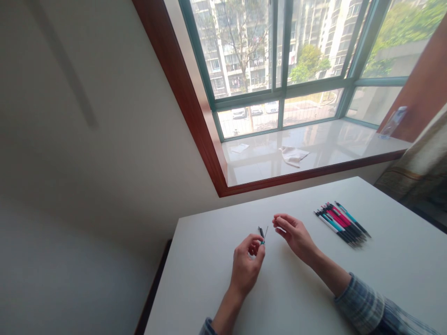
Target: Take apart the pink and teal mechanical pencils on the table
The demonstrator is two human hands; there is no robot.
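Observation:
My left hand (pixel 246 265) pinches a short dark-and-teal piece of a disassembled pen (pixel 261 236) between its fingertips, with a thin metal rod sticking up from it. My right hand (pixel 295 235) hovers just to the right of that piece, its fingers loosely curled and apart, and nothing shows in it. Farther right on the white table (pixel 296 298), a bundle of several mechanical pencils (pixel 342 225) with pink, teal and black barrels lies side by side, apart from both hands.
Beyond the table's far edge is a glossy window sill (pixel 265 163) holding a crumpled white cloth (pixel 294 155), a slip of paper (pixel 240 148) and a plastic bottle (pixel 393 122). A patterned curtain (pixel 415 163) hangs at the right, and a wall stands to the left.

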